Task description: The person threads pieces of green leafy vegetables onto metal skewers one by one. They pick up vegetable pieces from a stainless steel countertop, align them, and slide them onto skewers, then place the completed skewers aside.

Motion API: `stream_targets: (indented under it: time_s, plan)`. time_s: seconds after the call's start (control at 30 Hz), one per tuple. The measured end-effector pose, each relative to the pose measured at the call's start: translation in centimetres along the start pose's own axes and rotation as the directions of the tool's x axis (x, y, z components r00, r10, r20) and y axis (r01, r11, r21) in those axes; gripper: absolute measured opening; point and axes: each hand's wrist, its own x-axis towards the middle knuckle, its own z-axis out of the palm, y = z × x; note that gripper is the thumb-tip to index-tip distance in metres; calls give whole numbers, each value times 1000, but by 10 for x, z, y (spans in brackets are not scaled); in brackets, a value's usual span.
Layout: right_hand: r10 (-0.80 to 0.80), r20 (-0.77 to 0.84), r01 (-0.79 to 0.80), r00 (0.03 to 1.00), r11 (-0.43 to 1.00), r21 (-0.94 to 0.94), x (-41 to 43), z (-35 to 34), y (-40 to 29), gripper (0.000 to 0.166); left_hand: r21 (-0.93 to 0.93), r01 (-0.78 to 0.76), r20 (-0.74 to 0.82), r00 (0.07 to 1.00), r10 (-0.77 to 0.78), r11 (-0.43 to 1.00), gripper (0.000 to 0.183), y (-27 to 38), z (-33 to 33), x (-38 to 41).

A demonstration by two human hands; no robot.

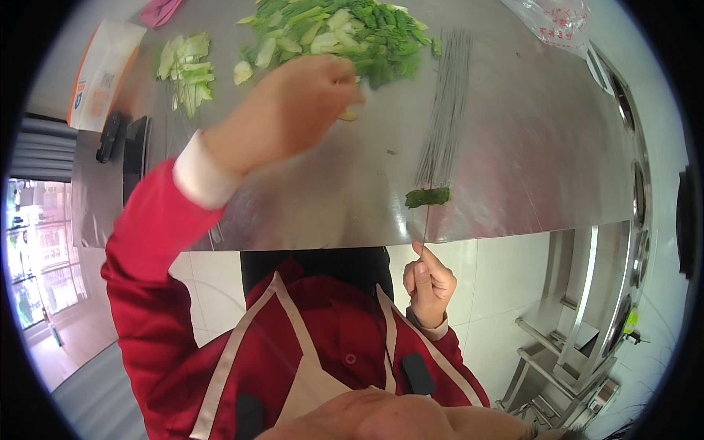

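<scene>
My left hand [322,93], blurred, reaches over the table just below a heap of cut leafy greens [324,33]. Its fingers are bent; whether they hold anything cannot be told. Near the table's front edge, my right hand [429,283] pinches the lower end of a thin metal skewer [427,223] between thumb and finger. A folded dark green leaf piece [428,197] is on this skewer. Beyond it lies a long bundle of thin metal skewers [448,99]. At the left, pale green vegetable pieces [190,71] lie together with thin skewers among them.
The metal table [539,159] spans the view. On its left are a white and orange package [104,77], a black object [109,137], a dark flat case [135,157] and a pink cloth-like item [159,12]. A clear plastic bag [555,25] lies back right, beside a metal frame [583,297].
</scene>
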Motion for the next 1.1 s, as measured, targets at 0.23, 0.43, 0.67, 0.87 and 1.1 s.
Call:
stream_targets:
  time_s: [0.23,0.43,0.67,0.87,1.1]
  plan:
    - [68,-54,-71,996,997,-43,-8,-10,-2,30,349,-135,37,991,130,927,24,-43,56,61]
    - [58,-51,-61,997,996,-59,-6,-14,-4,29,254,-182,43,983,177,950,20,-47,51,71]
    - [11,48,-6,999,995,-99,-4,-15,0,29,-688,383,226,920,-319,617,11,-8,-15,35]
    - [-41,223,91,974,971,-220,9,7,-8,33,-921,390,319,767,-557,9,21,29,-26,-37]
    - [-4,351,144,936,916,-374,13,31,-14,35,-911,17,325,644,-692,-412,24,60,-14,-98]
